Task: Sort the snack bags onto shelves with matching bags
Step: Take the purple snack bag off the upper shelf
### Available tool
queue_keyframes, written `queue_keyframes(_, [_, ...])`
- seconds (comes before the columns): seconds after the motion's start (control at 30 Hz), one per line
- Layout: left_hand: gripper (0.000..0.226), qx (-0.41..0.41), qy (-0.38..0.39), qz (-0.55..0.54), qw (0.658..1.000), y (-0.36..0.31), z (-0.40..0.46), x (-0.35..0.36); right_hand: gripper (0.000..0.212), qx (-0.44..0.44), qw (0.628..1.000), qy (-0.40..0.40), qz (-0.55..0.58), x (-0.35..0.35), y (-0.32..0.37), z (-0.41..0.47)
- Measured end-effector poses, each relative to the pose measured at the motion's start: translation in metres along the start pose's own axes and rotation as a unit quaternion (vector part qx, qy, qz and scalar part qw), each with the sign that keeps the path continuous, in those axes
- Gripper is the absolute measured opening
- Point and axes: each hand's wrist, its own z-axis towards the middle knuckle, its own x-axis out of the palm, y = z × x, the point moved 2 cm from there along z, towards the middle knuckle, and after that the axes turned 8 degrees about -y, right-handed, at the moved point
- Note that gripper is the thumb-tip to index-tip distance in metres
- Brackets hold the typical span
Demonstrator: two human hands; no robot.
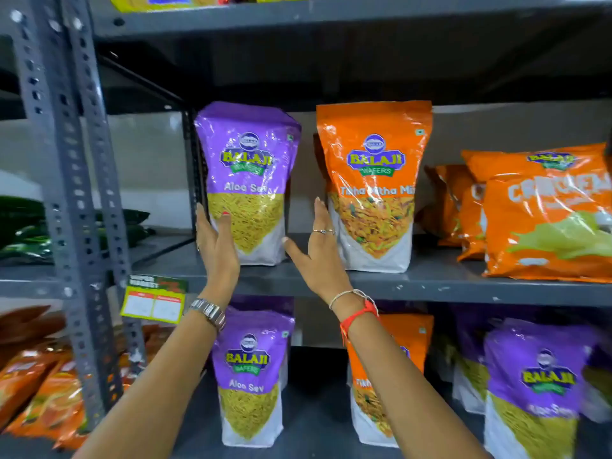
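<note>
A purple Aloo Sev bag (248, 167) stands upright at the left end of the grey middle shelf (430, 283). My left hand (217, 246) grips its lower left side, with the thumb on the front. Beside it stands an orange Tikha Mitha Mix bag (374, 180). My right hand (318, 250) is open in the gap between the two bags, fingers flat along the orange bag's left edge. On the shelf below stand another purple Aloo Sev bag (250, 376), an orange mix bag (407, 336) partly hidden by my right arm, and more purple bags (533, 385).
Orange crisp bags (546, 213) lean at the right of the middle shelf. A perforated grey upright (66, 193) borders the bay on the left, with a price tag (154, 299) hanging below the shelf edge. Green bags (20, 226) and orange bags (39, 392) fill the neighbouring rack.
</note>
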Motion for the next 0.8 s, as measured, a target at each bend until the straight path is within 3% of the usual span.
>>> queue_keyframes(0.13, [0.068,-0.156,0.014,-0.030,0.987,0.011,0.022,0.000,0.101,0.114,0.985,0.091,0.088,0.033,0.007,0.019])
queue_keyframes(0.2, [0.073,-0.226,0.038,-0.062,0.972,0.010,0.027,0.002,0.110,0.169,0.972,0.105,0.121,0.047,0.011,0.029])
queue_keyframes(0.23, [0.066,-0.254,0.049,-0.074,0.963,0.003,0.025,0.002,0.106,0.189,0.967,0.107,0.134,0.052,0.011,0.033])
queue_keyframes(0.33, [0.049,-0.203,0.092,-0.008,0.975,-0.006,0.021,0.008,0.067,0.208,0.959,0.109,0.157,0.059,0.006,0.036])
queue_keyframes(0.37, [0.048,-0.215,0.096,-0.022,0.972,-0.030,0.004,0.007,0.065,0.214,0.957,0.116,0.158,0.059,0.004,0.034])
queue_keyframes(0.47, [0.049,-0.261,0.091,-0.062,0.959,-0.009,0.022,0.008,0.071,0.202,0.961,0.118,0.149,0.054,0.005,0.027])
queue_keyframes(0.6, [0.105,-0.244,0.096,-0.059,0.963,0.020,0.037,-0.003,0.072,0.197,0.962,0.116,0.149,0.046,0.011,0.022])
queue_keyframes(0.73, [0.063,-0.183,0.123,-0.006,0.975,-0.021,-0.001,-0.026,0.074,0.193,0.959,0.119,0.168,0.029,0.020,0.010])
queue_keyframes(0.8, [0.061,-0.158,0.137,0.005,0.978,-0.028,-0.013,-0.039,0.074,0.181,0.960,0.116,0.179,0.018,0.028,0.001])
